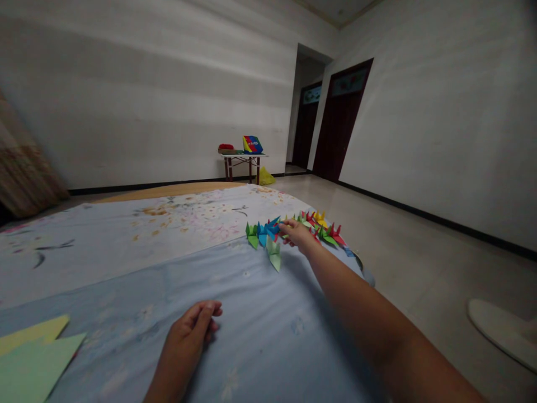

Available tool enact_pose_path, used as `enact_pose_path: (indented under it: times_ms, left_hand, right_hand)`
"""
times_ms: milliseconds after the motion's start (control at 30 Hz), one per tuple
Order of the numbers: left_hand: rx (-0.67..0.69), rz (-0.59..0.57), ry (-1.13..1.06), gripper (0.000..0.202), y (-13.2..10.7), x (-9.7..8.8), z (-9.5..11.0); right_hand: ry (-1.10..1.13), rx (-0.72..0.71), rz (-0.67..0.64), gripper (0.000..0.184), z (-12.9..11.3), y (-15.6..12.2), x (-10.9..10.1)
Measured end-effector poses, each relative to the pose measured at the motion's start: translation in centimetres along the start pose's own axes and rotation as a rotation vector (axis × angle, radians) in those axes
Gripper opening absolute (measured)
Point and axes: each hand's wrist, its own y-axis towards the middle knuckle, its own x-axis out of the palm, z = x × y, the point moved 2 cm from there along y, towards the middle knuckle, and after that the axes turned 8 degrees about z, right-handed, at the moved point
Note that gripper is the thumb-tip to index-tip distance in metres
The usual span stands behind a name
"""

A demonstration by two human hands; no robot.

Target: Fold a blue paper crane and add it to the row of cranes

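My right hand is stretched far out over a pale blue sheet, its fingers pinched on a blue folded paper crane. Around it lies a cluster of several paper cranes in green, red and yellow, with a light green crane just in front. My left hand rests close to me on the sheet, fingers loosely curled with nothing visible in them.
Flat green and yellow paper sheets lie at the near left. A small table with a coloured box stands by the far wall, a yellow bag beside it. Dark doors are to the right. A white round object sits on the floor.
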Motion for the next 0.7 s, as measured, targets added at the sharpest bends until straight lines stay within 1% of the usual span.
enact_pose_path:
  times_ms: [67,133,233,333,467,700]
  left_hand:
    - [-0.004,0.001,0.002,0.057,0.0,0.0,0.0]
    - [-0.003,0.004,0.0,0.056,0.0,0.1,0.0]
    - [0.012,0.01,-0.005,0.056,0.0,0.1,0.2]
    - [0.003,0.011,-0.007,0.057,0.0,0.0,0.2]
    - [-0.015,0.008,-0.006,0.056,0.1,0.0,0.1]
    - [0.002,0.009,0.006,0.057,0.1,-0.1,0.2]
  right_hand:
    - [-0.069,-0.067,0.062,0.023,-0.3,0.9,-2.0]
    - [-0.151,-0.147,0.098,0.02,-0.6,1.5,-3.9]
    - [-0.272,-0.238,0.084,0.011,-0.4,1.6,-5.6]
    - [-0.366,-0.295,0.042,0.006,0.5,1.4,-6.0]
    - [-0.448,-0.337,-0.01,0.007,1.9,1.1,-5.7]
    - [-0.53,-0.373,0.027,0.007,2.7,0.9,-6.0]
